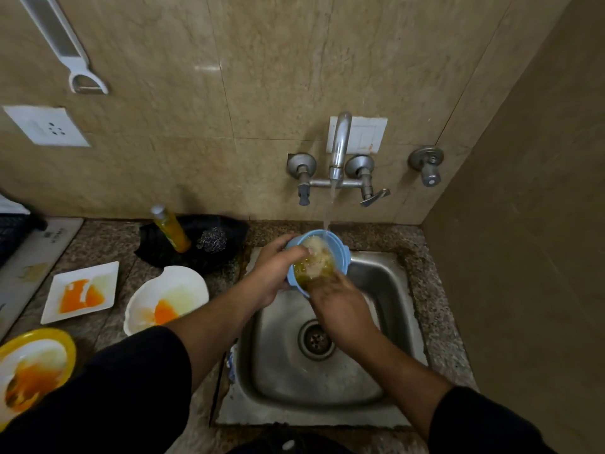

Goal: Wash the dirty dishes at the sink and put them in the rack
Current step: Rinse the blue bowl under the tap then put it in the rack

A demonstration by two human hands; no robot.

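A light blue bowl is held over the back of the steel sink, under water running from the wall tap. My left hand grips the bowl's left rim. My right hand reaches into the bowl, its fingers among greenish-yellow foamy residue; whether it holds a scrubber is hidden. On the counter to the left lie three dirty dishes with orange stains: a white square plate, a white bowl and a yellow plate.
A yellow soap bottle and a steel scouring ball sit in a black tray behind the dishes. A third valve is on the wall at right. A brown side wall bounds the counter on the right. No rack is in view.
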